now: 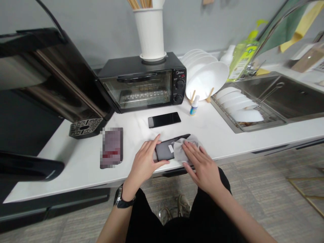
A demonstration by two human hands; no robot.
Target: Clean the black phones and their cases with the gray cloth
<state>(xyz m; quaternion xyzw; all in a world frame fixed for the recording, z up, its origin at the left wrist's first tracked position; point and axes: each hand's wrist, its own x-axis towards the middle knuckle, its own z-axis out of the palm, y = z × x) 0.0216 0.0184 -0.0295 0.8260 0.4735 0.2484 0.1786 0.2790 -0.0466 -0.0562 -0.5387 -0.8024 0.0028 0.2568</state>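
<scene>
A dark smartphone (164, 150) with a small white label lies on the white counter near its front edge. My left hand (145, 159) grips its left end, thumb along the near side and fingers at the far side. Over the right end is a crumpled light grey cloth (179, 151), held under the fingers of my right hand (199, 163). The cloth hides that part of the phone. Just behind lies a second black smartphone (164, 120), apart from both hands. A small white spray bottle (194, 106) with a blue label stands upright to its right.
A black toaster oven (144, 89) carries a white utensil pot (151, 33). White plates (206, 79) stand in a rack beside it. Right is a steel sink (298, 92) with bowls (235, 101). Left are a pixelated flat item (112, 146) and a black drink machine (86, 127).
</scene>
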